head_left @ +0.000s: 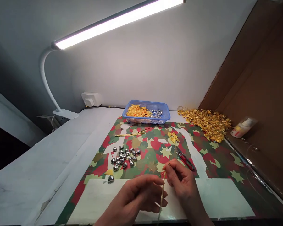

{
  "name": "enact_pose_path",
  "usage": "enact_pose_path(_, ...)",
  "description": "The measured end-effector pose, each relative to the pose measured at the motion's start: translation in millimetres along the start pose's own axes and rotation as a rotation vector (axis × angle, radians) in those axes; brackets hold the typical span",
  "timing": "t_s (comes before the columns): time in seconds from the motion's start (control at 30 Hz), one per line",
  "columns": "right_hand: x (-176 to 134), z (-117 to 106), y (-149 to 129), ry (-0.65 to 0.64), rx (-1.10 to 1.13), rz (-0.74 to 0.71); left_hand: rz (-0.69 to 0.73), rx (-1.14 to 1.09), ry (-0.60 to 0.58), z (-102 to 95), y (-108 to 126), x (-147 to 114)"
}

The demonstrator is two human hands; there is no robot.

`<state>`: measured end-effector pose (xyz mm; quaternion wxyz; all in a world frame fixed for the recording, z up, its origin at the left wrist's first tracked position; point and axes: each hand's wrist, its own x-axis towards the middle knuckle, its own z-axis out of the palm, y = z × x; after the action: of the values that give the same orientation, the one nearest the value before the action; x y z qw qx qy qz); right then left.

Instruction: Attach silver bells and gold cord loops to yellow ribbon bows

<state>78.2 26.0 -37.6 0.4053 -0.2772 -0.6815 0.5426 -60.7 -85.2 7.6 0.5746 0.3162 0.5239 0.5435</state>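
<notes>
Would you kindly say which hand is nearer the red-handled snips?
Right: the right hand is just on the near side of the snips; the left hand is farther, to their left.

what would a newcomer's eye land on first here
Probably the lit lamp stretching across the top. Next, the golden heap at the right and the silver beads scattered left of centre on the patterned mat. Nearest, the right fingers pinch a gold cord.
</notes>
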Motion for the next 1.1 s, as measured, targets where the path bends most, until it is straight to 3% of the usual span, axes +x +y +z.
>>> enact_pose_path(0.17,-1,1,1,0.034,0.002,0.016,0.106,0.256,-0.043,-7.1,-6,-11)
enact_pose_path(0.27,-2,2,4,0.035,0.011,0.025,0.377,0.598,0.01,-9.1,-18,-6)
enact_pose_path(0.37,-2,2,5,0.039,0.017,0.031,0.683,0.959,0.161,-11.5,-29,1)
enact_pose_path(0.43,-2,2,5,0.038,0.019,0.032,0.813,1.139,0.212,-14.0,-31,5)
enact_pose_path(0.53,-1,3,5,0.029,0.021,0.032,0.923,1.34,0.141,-16.7,-27,9)
enact_pose_path(0.63,0,3,5,0.035,0.013,0.025,0.959,1.397,0.076,-14.7,-21,11)
enact_pose_path(0.73,0,4,5,0.062,-0.013,0.012,0.95,1.293,0.02,-8.8,-19,9)
enact_pose_path(0.83,0,5,5,0.083,-0.054,-0.007,0.85,0.956,-0.028,-2.9,-21,4)
enact_pose_path(0.93,0,7,6,0.083,-0.094,-0.028,0.608,0.626,-0.016,1.1,-19,-3)
enact_pose_path(1.1,-6,8,10,0.049,-0.163,-0.115,0.109,0.179,0.148,7.9,-9,-11)
